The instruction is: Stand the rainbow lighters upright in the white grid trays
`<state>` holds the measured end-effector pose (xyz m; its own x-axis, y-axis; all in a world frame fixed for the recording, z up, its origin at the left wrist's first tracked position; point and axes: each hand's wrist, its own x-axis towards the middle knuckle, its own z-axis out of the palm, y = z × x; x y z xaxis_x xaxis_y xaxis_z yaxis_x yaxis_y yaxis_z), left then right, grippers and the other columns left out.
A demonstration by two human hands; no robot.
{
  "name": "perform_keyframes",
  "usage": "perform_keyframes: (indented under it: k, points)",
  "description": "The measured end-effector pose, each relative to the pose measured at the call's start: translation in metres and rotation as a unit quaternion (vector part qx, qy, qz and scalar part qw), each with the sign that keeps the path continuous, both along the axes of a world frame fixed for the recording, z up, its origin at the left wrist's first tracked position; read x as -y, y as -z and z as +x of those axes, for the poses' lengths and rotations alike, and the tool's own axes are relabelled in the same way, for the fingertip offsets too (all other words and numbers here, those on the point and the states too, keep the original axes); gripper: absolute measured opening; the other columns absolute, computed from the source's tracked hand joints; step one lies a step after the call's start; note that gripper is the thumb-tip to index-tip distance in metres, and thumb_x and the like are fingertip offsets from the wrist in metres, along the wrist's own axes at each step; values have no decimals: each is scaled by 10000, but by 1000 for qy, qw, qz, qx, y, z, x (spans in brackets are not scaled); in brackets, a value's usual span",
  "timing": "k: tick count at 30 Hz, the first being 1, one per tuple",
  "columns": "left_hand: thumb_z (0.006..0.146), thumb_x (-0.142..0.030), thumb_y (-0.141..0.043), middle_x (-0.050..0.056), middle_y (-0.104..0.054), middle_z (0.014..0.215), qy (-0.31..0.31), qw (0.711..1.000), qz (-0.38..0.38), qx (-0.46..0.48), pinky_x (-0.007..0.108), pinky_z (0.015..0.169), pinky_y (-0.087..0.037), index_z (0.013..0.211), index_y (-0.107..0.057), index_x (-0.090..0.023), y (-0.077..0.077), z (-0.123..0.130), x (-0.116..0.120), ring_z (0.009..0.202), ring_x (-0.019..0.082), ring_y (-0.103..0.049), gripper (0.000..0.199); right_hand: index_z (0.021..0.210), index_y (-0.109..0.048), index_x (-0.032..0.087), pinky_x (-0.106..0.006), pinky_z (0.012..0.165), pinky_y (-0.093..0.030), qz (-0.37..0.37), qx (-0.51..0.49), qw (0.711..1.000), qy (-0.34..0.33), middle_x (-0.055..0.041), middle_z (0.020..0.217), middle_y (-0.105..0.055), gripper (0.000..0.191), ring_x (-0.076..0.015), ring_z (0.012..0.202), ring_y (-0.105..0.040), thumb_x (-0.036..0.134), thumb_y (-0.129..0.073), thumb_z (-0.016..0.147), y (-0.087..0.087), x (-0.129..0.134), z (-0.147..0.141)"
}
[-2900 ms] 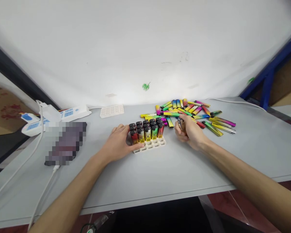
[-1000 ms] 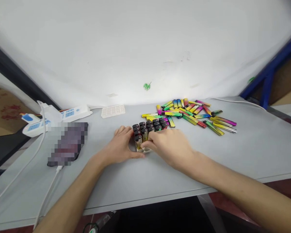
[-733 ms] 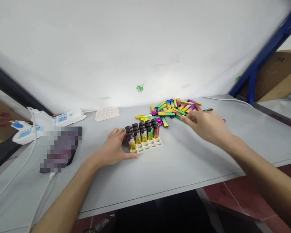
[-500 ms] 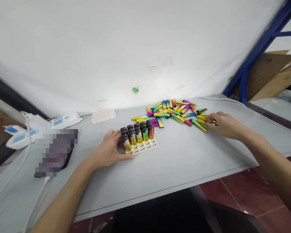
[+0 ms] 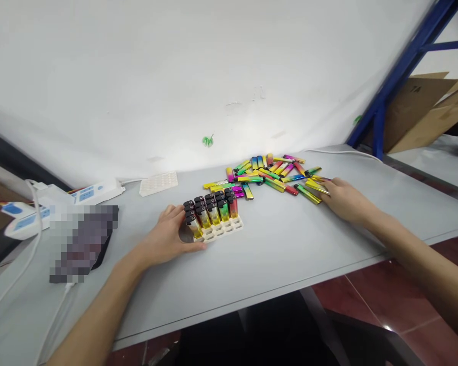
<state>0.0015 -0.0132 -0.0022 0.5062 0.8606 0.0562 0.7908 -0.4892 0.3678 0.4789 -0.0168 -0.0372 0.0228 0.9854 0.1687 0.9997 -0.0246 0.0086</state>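
My left hand [image 5: 167, 233] is curled round the left end of a white tray [image 5: 224, 230] with holes, thumb along its near edge. Several lighters [image 5: 213, 213] with black tops stand upright in the tray in rows; the nearest row of holes is bare. At the right end of a loose pile of shiny multicoloured lighters [image 5: 273, 182], my right hand [image 5: 343, 199] has its fingers closed on the end of a yellow lighter [image 5: 316, 186]. Its fingertips are partly hidden. A green-and-yellow lighter [image 5: 308, 194] lies just left of that hand.
Another white holed tray [image 5: 159, 183] lies at the back left. White power strips [image 5: 87, 194] and a phone [image 5: 86, 241] on a cable are at the left. A white wall [image 5: 175, 91] rises behind the grey table [image 5: 267, 259]. A blue frame [image 5: 379, 127] and cardboard boxes [image 5: 423, 112] stand right.
My right hand has shifted slightly at the pile, and the yellow lighter at its fingertips has turned. The left hand stays on the tray. The whole view has moved a little.
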Motion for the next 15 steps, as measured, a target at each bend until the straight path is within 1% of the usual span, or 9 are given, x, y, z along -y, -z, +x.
perform_keyframes:
  k: [2, 4, 6, 8, 9, 11, 13, 15]
  points:
    - [673, -674, -743, 66, -569, 1129, 1, 1000, 1, -2, 481, 965, -424, 1097, -601, -241, 0, 0, 0, 1061, 305, -454, 623, 1183, -590, 83, -421, 879, -464, 1, 8, 1000, 8, -214, 1094, -619, 377, -339, 1030, -601, 277, -352, 964, -2, 1, -3]
    - [676, -677, -739, 66, -566, 1136, 2, 1000, 0, -3, 476, 970, -419, 1088, -601, -237, 0, 1, 0, 1070, 303, -449, 618, 1165, -583, 101, -403, 814, -464, -1, 2, 999, 32, -206, 1073, -631, 362, -333, 991, -616, 263, -327, 968, -8, 1, -8]
    - [680, -671, -740, 64, -564, 1146, 3, 1000, -2, -1, 469, 973, -418, 1096, -599, -238, 0, 1, 1, 1077, 300, -445, 616, 1133, -579, 125, -379, 702, -446, -7, -10, 997, 73, -194, 1011, -655, 352, -323, 882, -636, 286, -306, 977, -17, 0, -16]
    - [677, -664, -746, 59, -565, 1140, 4, 1000, -4, 1, 462, 968, -420, 1103, -600, -242, -1, 1, 1, 1072, 297, -445, 617, 1137, -560, 145, -356, 615, -406, -14, -24, 996, 82, -173, 923, -672, 354, -309, 769, -633, 340, -307, 986, -27, -3, -31]
    - [673, -663, -749, 58, -567, 1130, 2, 1000, -5, 2, 459, 962, -422, 1099, -603, -243, -1, 1, 1, 1067, 297, -447, 616, 1139, -552, 150, -348, 593, -393, -22, -33, 998, 57, -161, 879, -673, 361, -303, 733, -627, 377, -315, 989, -32, -4, -40]
    - [664, -667, -752, 60, -570, 1109, -1, 1000, -5, 0, 453, 949, -427, 1072, -610, -238, -1, 1, 1, 1060, 299, -453, 609, 1136, -543, 164, -339, 599, -397, -35, -48, 998, -20, -144, 857, -673, 364, -292, 733, -629, 422, -329, 994, -37, -9, -62]
    - [658, -674, -751, 66, -572, 1102, -4, 1000, 0, -5, 453, 945, -427, 1057, -612, -228, -1, 2, 1, 1059, 302, -460, 614, 1182, -519, 175, -339, 623, -419, -29, -62, 995, -66, -146, 946, -677, 365, -286, 777, -640, 433, -340, 996, -36, -13, -83]
    - [665, -680, -742, 71, -572, 1105, -5, 1000, 5, -8, 454, 944, -426, 1068, -609, -221, -1, 2, 2, 1060, 301, -466, 625, 1183, -516, 175, -347, 652, -445, -16, -66, 994, -86, -160, 1031, -664, 349, -288, 837, -642, 418, -349, 997, -31, -17, -99]
